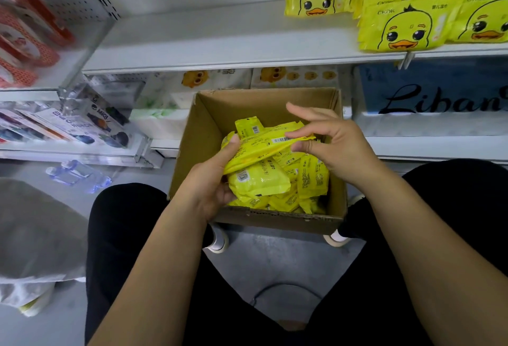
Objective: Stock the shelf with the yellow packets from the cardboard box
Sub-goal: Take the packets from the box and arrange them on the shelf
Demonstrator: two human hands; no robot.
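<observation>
Store floor (275, 263): cardboard box (203, 126) w/ glossy yellow packets (261, 181), barcode backs up

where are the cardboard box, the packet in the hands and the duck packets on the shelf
cardboard box (209, 128), head view, inner left wall
held packet (264, 150), head view, middle of its printed back
duck packets on shelf (404, 29), head view, front packet's face

Bright, even light — blurred, bowed edges.
</observation>
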